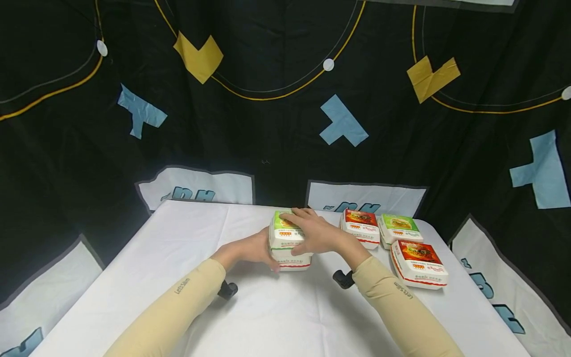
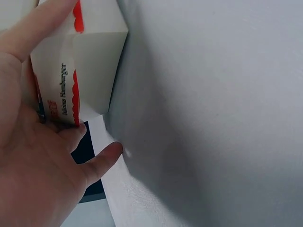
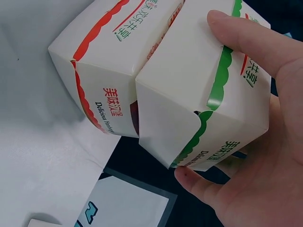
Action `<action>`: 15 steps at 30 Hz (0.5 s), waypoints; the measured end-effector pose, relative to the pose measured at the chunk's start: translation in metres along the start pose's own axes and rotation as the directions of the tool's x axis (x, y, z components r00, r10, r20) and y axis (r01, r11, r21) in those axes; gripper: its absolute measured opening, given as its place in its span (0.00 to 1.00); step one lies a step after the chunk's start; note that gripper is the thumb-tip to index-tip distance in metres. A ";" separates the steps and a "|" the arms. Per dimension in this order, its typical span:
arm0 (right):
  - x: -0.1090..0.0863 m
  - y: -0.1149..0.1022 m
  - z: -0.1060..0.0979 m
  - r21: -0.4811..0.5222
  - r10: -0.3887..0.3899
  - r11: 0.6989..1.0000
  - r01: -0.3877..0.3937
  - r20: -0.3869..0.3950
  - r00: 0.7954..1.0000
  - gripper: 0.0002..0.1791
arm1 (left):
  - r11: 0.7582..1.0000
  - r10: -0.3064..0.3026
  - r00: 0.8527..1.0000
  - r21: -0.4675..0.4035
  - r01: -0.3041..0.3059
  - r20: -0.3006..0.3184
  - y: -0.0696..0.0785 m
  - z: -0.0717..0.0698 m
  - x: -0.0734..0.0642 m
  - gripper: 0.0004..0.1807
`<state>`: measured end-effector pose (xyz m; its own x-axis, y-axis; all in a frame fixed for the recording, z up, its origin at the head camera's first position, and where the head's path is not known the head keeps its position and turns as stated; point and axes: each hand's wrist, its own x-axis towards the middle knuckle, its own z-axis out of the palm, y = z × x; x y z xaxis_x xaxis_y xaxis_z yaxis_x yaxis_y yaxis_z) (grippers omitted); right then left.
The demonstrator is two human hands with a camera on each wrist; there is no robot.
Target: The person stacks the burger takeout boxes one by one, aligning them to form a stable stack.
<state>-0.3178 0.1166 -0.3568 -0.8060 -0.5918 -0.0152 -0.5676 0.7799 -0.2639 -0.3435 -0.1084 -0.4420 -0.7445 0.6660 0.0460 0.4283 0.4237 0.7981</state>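
A green-trimmed hamburger box [image 1: 282, 240] sits on top of a red-trimmed hamburger box [image 1: 295, 262] near the table's back edge. My right hand [image 1: 315, 231] grips the upper box, its thumb on the front and fingers over the top and far side. In the right wrist view, the green-trimmed box leans slightly against the edge of the lower one. My left hand [image 1: 253, 248] holds the lower box from the left, thumb along its front face. Its other fingers reach round the side, with the little finger sticking out in the left wrist view.
On the right of the white table [image 1: 254, 317] stand two red-topped boxes, one behind [image 1: 359, 228] and one in front [image 1: 419, 264], plus a green-topped box [image 1: 400, 230]. A black curtain [image 1: 267, 134] hangs behind the table.
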 end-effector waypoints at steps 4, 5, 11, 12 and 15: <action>0.001 0.000 0.001 -0.010 -0.019 1.000 0.019 -0.014 1.000 0.51 | 0.998 -0.054 0.998 -0.015 0.054 -0.016 0.001 -0.001 -0.003 0.63; 0.001 0.000 0.001 -0.013 -0.022 1.000 0.022 -0.017 1.000 0.51 | 0.998 -0.066 0.998 -0.013 0.066 -0.021 0.001 -0.001 -0.004 0.63; 0.003 -0.001 0.002 -0.025 -0.022 0.999 0.021 -0.024 0.999 0.51 | 0.996 -0.089 0.996 -0.005 0.089 -0.031 -0.003 -0.001 -0.005 0.62; 0.003 -0.001 0.003 -0.028 -0.024 0.999 0.023 -0.025 0.999 0.51 | 0.996 -0.087 0.996 -0.008 0.087 -0.029 -0.003 -0.001 -0.005 0.62; 0.005 -0.002 0.004 -0.037 -0.036 0.999 0.035 -0.027 0.999 0.51 | 0.997 -0.081 0.996 -0.014 0.080 -0.022 -0.005 -0.001 -0.005 0.61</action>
<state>-0.3197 0.1116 -0.3599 -0.7894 -0.6135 0.0205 -0.6011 0.7659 -0.2282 -0.3419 -0.1143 -0.4454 -0.7880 0.6157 -0.0051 0.3597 0.4671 0.8077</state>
